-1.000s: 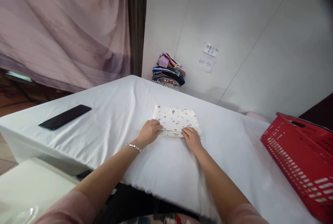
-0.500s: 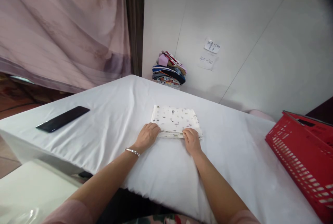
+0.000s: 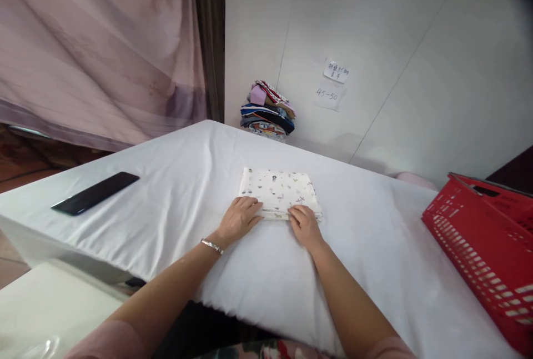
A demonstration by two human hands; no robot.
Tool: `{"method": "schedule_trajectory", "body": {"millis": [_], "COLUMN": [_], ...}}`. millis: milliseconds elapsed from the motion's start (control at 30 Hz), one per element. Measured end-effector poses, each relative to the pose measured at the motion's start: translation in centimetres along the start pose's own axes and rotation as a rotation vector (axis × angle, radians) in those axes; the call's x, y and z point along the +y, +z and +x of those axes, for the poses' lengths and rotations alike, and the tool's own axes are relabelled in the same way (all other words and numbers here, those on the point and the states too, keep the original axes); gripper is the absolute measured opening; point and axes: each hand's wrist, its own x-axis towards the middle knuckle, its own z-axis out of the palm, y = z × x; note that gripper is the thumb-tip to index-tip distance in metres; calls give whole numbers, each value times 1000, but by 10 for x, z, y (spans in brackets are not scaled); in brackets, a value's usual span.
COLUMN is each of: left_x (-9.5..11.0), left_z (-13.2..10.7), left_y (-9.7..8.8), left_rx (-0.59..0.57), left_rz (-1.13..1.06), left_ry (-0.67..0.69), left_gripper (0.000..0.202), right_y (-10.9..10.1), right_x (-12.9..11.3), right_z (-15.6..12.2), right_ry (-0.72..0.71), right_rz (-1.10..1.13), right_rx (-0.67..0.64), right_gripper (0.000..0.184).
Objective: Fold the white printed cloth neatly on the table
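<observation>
Head view: white-draped table [image 3: 375, 248], pale wall [image 3: 375, 31] behind, pink curtain [image 3: 116, 42]; hands [image 3: 237, 219] pinch the near edge of folded fabric [image 3: 277, 188].

You've got a long table draped in creased white cloth [image 3: 366, 225] in front of you. Flat near its middle: a folded rectangular white fabric with small scattered prints [image 3: 281, 187], layers showing at the near edge. To your left, well apart: a thin black glossy rectangular device [image 3: 95, 193]. Right end: a red plastic basket with slotted sides [image 3: 470, 231].
</observation>
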Motion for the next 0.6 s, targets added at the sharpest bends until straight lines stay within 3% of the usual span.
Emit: {"method": "schedule_trajectory", "body": {"millis": [267, 367, 467, 533, 600], "left_x": [-2, -3, -4, -6, -7], "left_z": [0, -1, -2, -3, -5], "left_y": [12, 10, 7, 6, 6], "left_rx": [-17, -10, -8, 4, 24], "left_rz": [-24, -33, -51, -54, -45], "left_ry": [-10, 1, 11, 12, 8], "left_gripper": [20, 22, 23, 23, 24], "right_y": [-9, -18, -23, -25, -26], "right_x": [5, 24, 42, 47, 47], "right_z": [1, -2, -7, -9, -10], "right_ry": [96, 276, 580, 764, 836], "right_rz": [-25, -61, -21, 70, 138], "right_rx": [59, 190, 276, 248, 184], "right_gripper": [21, 22, 27, 37, 44]}}
